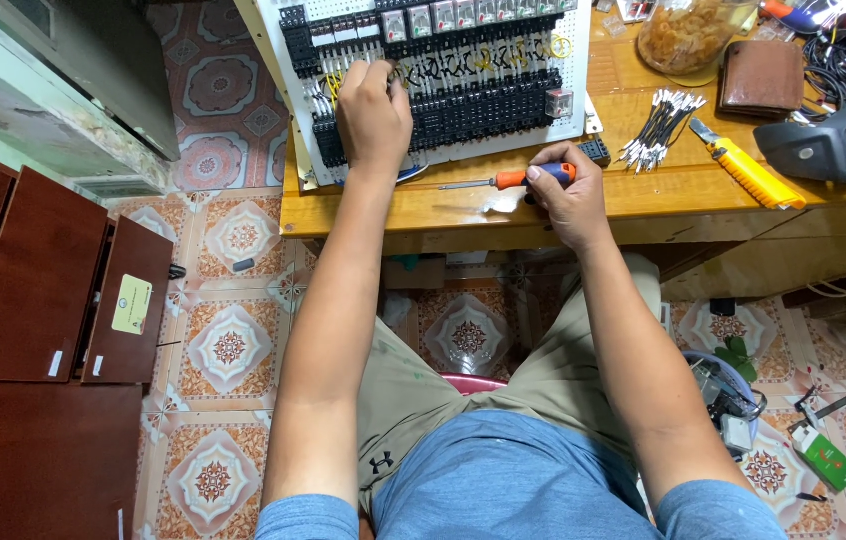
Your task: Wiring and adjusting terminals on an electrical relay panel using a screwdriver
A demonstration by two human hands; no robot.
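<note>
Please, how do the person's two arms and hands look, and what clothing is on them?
Both arms are bare from the short blue sleeves down to the wrists. The left hand and right hand wear no gloves; no rings, watch or bracelet are visible.

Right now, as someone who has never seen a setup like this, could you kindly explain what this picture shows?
This is one view from a camera worn on a seated person's head, looking down at their own bare arms. The left hand rests on a white wiring panel packed with black terminal blocks. The right hand holds an orange-handled screwdriver over the wooden table. Also on the table: a bundle of short wires, a yellow utility knife and a brown wallet.
</note>
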